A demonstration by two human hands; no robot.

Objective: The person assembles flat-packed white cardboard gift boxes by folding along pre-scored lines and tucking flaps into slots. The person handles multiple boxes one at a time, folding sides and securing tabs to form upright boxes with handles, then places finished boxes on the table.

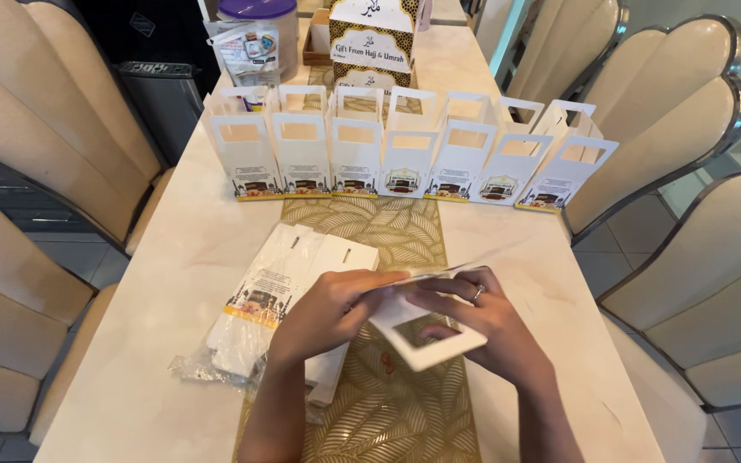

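Both my hands hold one flat white paper gift bag [426, 343] with a cut-out handle window, just above the gold patterned table runner [388, 403]. My left hand [328, 313] grips its left side with fingers over the top edge. My right hand [482, 321], wearing a ring, holds its right side with fingers curled under and around it. A stack of flat, unfolded white bags [280, 296] in a clear plastic wrapper lies just left of my left hand.
Several folded white gift bags [405, 154] stand in a row across the white table [165, 283]. Behind them are a larger printed box [370, 43], a lidded plastic jar [263, 26] and small packets. Cream chairs [696, 283] line both sides.
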